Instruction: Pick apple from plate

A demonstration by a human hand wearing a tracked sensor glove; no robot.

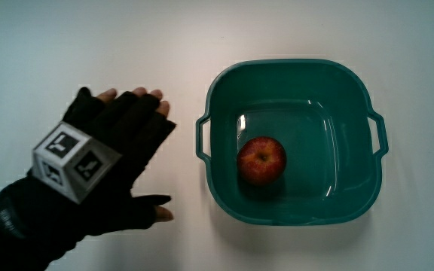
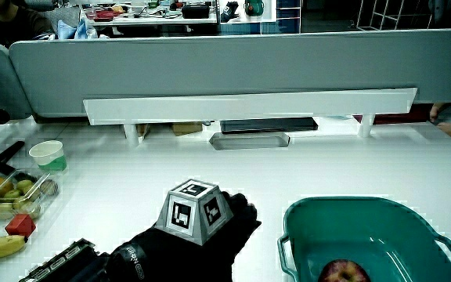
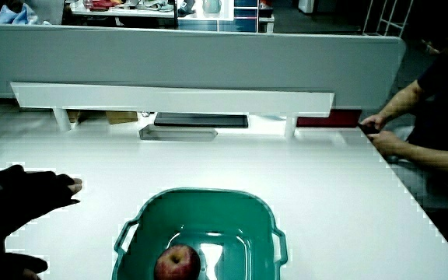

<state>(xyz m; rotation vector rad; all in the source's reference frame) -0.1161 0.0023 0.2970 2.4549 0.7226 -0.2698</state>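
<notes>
I see the red apple [image 1: 261, 159] lying on the floor of a teal plastic basin [image 1: 221, 90] with two handles, not a plate; it sits slightly toward the side of the basin nearer the hand, loose and touching no wall, so there is room for fingers all round it. In both side views the apple [image 3: 177, 263] shows low inside the basin's rim [image 2: 331, 202]. The hand [image 1: 111, 154] lies flat on the desk [image 1: 89, 45] beside the basin, apart from its handle, its grip spread and holding nothing, thumb out to the side. I judge the pick not yet begun: I would need to lift over the rim and come down from above. A small cup [image 2: 47, 153] and a fruit tray [image 2: 10, 192] stand near the desk's edge, well clear
</notes>
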